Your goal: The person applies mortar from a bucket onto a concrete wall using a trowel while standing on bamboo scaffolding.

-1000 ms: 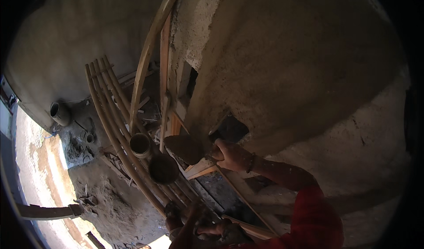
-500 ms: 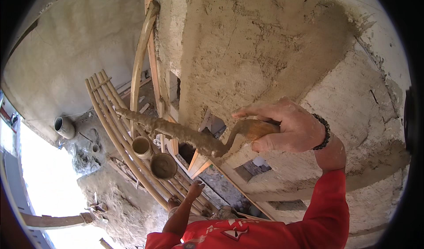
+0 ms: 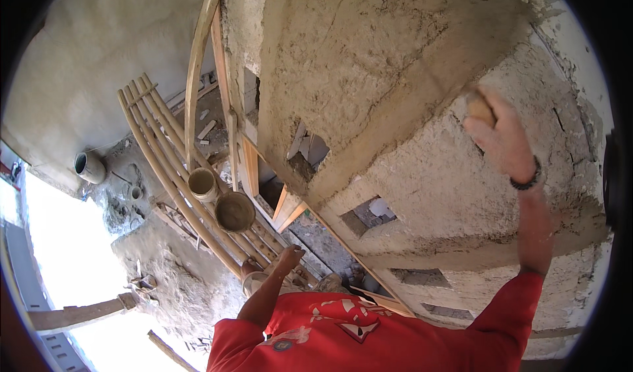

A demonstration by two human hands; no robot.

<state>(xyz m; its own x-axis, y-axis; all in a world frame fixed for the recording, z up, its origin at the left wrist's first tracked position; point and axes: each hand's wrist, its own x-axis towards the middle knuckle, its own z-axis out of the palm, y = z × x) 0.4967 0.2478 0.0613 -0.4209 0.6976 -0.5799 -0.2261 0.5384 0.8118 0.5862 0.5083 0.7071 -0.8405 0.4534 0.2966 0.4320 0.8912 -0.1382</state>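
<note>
My right hand (image 3: pixel 504 134) is closed round the wooden handle (image 3: pixel 481 110) of a trowel, raised against the rough wall at the right. The trowel's blade is blurred and I can barely make it out; it lies by the edge of the damp mortar coat (image 3: pixel 369 55). My left hand (image 3: pixel 290 258) hangs low beside my body, fingers loosely apart, with nothing seen in it. Nearest to it is a bucket of mortar (image 3: pixel 235 212) on the pole scaffold.
A second bucket (image 3: pixel 202 183) stands beside the first on the wooden pole platform (image 3: pixel 168 174). A curved upright pole (image 3: pixel 196 75) rises by the wall's edge. Square openings (image 3: pixel 369 215) pierce the wall. On the ground far below, a grey container (image 3: pixel 90 166) stands at the left.
My right hand has swung up and right with the trowel, from over the wall's lower middle to its right side. The mortar-laden blade, plain before, is now blurred. The view has shifted slightly.
</note>
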